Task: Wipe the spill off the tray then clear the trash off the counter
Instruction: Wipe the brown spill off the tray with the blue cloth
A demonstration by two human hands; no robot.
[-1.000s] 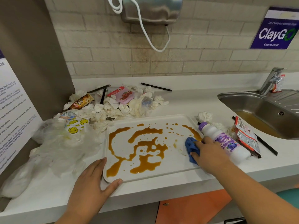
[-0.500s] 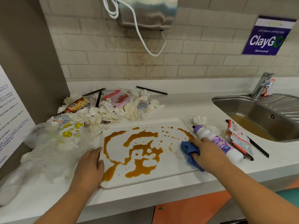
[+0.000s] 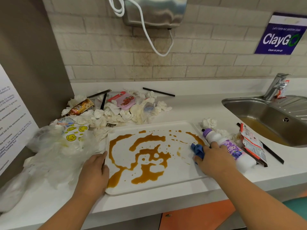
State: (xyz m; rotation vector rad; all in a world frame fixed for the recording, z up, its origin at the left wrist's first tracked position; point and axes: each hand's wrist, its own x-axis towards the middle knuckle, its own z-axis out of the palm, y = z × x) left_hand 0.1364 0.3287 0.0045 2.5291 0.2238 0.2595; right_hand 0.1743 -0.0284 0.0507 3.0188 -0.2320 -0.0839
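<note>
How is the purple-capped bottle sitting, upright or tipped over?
Tipped over: the bottle lies on its side on the counter just right of the tray, purple cap on and pointing toward the wall.

Wall: I see pale brick-pattern tiles (image 3: 116, 63), stained darker under the metal unit.
Metal unit (image 3: 154, 12): 1 steel box high on the wall, its top cut off by my frame.
Cord (image 3: 162, 55): 1 white cable loops down below it.
Sign (image 3: 280, 37): purple, reads "ClayGo", upper right.
Sink (image 3: 252, 110): steel basin at right, brownish water (image 3: 260, 128) pooled inside.
Tap (image 3: 275, 85): chrome, behind the basin.
Notice (image 3: 11, 117): white printed sheet, far left; too blurred for me to read.
Cupboards (image 3: 196, 214): orange fronts below.
</note>
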